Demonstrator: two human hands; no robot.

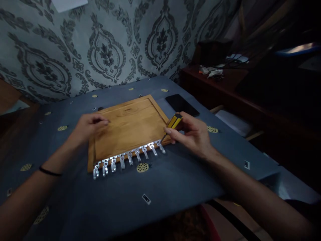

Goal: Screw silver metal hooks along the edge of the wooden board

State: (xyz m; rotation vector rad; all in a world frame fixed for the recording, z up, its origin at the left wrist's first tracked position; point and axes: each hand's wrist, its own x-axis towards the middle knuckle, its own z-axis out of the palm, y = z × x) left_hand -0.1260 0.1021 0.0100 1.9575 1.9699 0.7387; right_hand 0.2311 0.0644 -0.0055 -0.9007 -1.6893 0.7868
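Observation:
My right hand (194, 134) grips a yellow and black screwdriver (173, 122). Its thin shaft slants down to the right end of a silver metal hook rail (137, 152). That rail, with several hooks hanging off it, lies along the near edge of a framed wooden board (130, 125). Over the board's left side is my left hand (91, 125), its thumb and fingers drawn together. Whatever may be between those fingertips is too small or dark to make out.
A black phone (182, 104) lies just beyond the board's right side. The board rests on a table with a dark blue-grey cloth (105, 204). Patterned wallpaper covers the wall (135, 36) behind. To the right stands a dark red-brown cabinet (200, 82) with clutter on it.

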